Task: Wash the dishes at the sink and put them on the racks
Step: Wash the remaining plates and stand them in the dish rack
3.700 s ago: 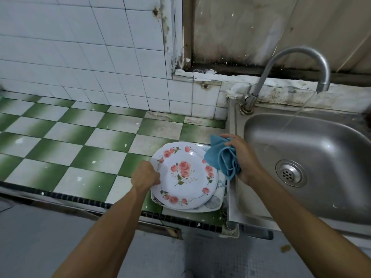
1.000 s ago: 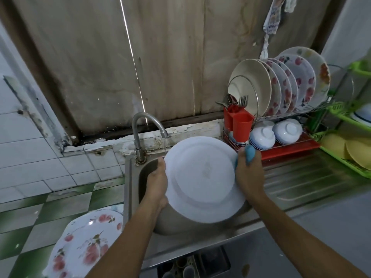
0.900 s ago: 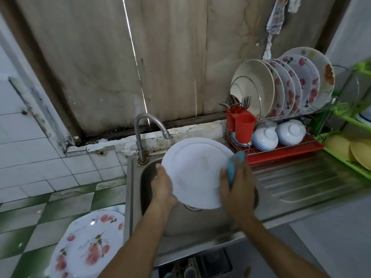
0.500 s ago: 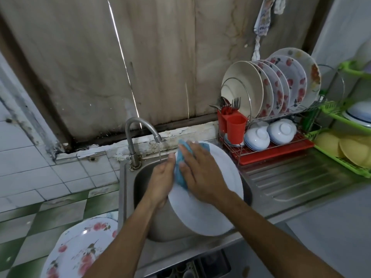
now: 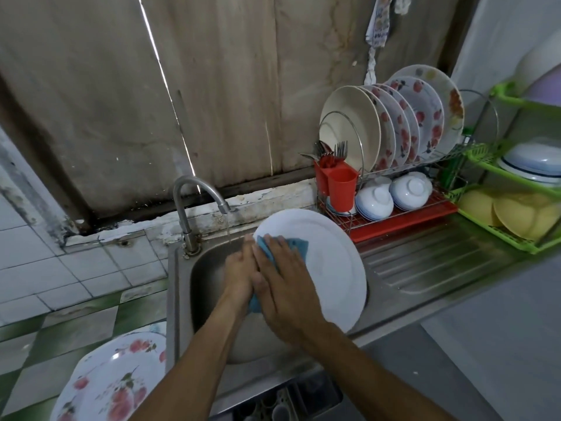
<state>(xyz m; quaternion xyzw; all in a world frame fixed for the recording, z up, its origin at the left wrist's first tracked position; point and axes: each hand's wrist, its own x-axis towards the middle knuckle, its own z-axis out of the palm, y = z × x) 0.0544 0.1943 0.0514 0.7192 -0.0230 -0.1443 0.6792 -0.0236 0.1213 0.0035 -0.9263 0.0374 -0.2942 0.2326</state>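
Nearest me on my left, a flowered plate (image 5: 112, 381) lies on the tiled table (image 5: 60, 338). Over the sink (image 5: 206, 275) my hands are side by side and touching. My left hand (image 5: 239, 268) grips the left rim of the white plate (image 5: 331, 268), which is tilted on edge above the basin. My right hand (image 5: 285, 287) lies flat with straight fingers, pressing the blue cloth (image 5: 296, 244) against the plate. Water runs from the tap (image 5: 194, 202) just beyond my left hand. Farther right, the dish rack (image 5: 403, 221) holds upright plates (image 5: 355, 126), upturned bowls (image 5: 375, 199) and a red cutlery holder (image 5: 341, 185). A green rack (image 5: 482, 159) stands beside it.
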